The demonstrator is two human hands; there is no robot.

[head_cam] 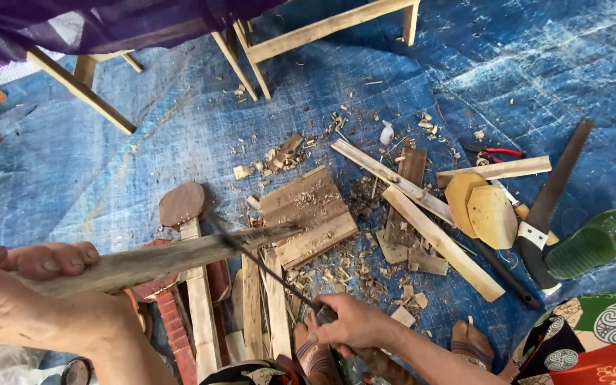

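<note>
The blue tarpaulin [94,164] covers the whole floor and runs off every edge. Pale wooden frames [308,32] stand at the top, cut off, so their count cannot be told. One long weathered plank [172,260] lies across the lower left; the left hand [33,296] is closed around its near end, which is hidden. The right hand [347,324] is clenched on the handle of a thin dark blade [265,264], whose edge meets the plank; the blade is blurred. One handsaw [547,207] lies at right beside one green sandal [593,242]. Two rounded wooden pieces [483,210] overlap nearby. Shavings [365,267] are too many to count.
</note>
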